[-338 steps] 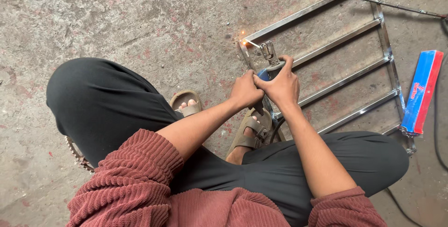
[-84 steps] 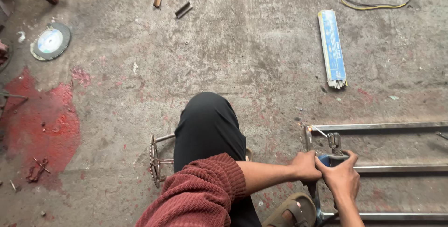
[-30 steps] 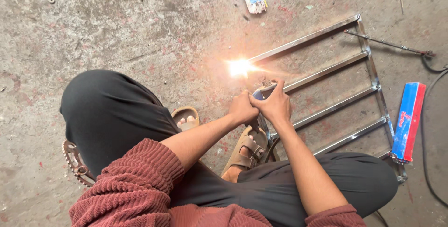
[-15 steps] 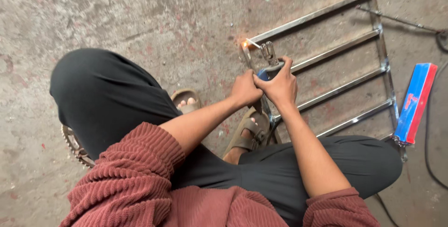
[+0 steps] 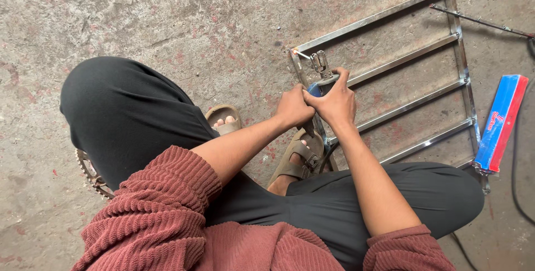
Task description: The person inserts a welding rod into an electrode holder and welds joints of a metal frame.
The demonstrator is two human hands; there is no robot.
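From the head camera, the person squats on a concrete floor (image 5: pixel 167 20), and both hands close around one welding electrode holder (image 5: pixel 319 74): the left hand (image 5: pixel 293 107) wraps its lower grip, the right hand (image 5: pixel 334 101) clasps the blue handle above, fingers fully curled. The short electrode tip (image 5: pixel 301 54) glows at the near-left corner of a steel bar frame (image 5: pixel 390 64) lying flat on the floor. The frame's cross bars already look joined to the side rails; this corner joint appears to be the seam in work, though finished welds are too small to judge. A blue-and-red electrode box (image 5: pixel 501 120) lies just beside the frame's right end.
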